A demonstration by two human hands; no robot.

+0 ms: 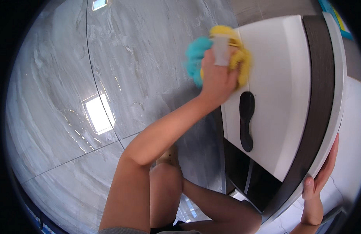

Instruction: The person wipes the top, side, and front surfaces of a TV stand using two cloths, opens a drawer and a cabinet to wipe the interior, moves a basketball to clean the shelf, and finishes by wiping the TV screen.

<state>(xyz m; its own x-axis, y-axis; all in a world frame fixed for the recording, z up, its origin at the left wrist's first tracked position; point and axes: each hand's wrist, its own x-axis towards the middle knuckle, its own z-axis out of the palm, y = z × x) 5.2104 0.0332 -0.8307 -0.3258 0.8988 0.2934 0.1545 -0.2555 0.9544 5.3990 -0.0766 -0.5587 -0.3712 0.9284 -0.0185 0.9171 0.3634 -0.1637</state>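
Note:
My left hand (pixel 218 80) is closed on a fluffy yellow and turquoise cleaning cloth (pixel 242 64) with a white tag (pixel 221 50). It presses the cloth to the outer edge of a white drawer front (pixel 278 82); hand and cloth are slightly blurred. Just below them on the drawer front is a black curved handle (pixel 246 121). At the lower right my right hand (pixel 322 177) grips the white rim of the tabletop (pixel 336 93), its thumb over the edge and its fingers lying along the top.
A dark brown band (pixel 320 85) runs between drawer front and tabletop. Beside the drawer is a dark open compartment (pixel 262 181). Shiny grey marbled floor tiles (pixel 149 78) spread out on the left. My bent legs (pixel 211 204) are close to the cabinet. A turquoise and yellow object (pixel 340 19) shows at the top right.

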